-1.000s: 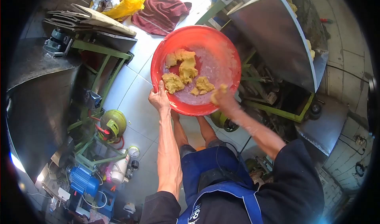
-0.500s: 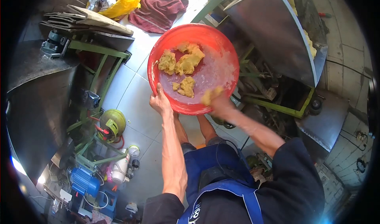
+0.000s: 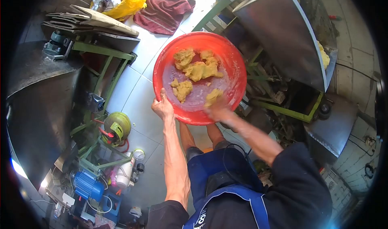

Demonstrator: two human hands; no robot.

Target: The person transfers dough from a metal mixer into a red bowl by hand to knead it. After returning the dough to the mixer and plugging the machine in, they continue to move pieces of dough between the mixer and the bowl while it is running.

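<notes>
A round red basin is in front of me, tilted toward me. Yellow dough lies in rough lumps on its smeared bottom, the largest toward the far side and a smaller lump nearer my left. My left hand grips the basin's near left rim, the thumb over the edge and the other fingers hidden beneath. Over the near right side of the basin, my right hand is closed on a piece of dough. Motion smears that hand, so its separate fingers are hard to make out.
On the left stand a green-framed machine, a round green tank and a blue motor. A large metal hopper is on the right. A dark red cloth and yellow bag lie ahead.
The dough lumps have shifted right and turned within the basin, and the basin sits slightly lower in view. My right hand has moved from the rim inward over the basin with its dough.
</notes>
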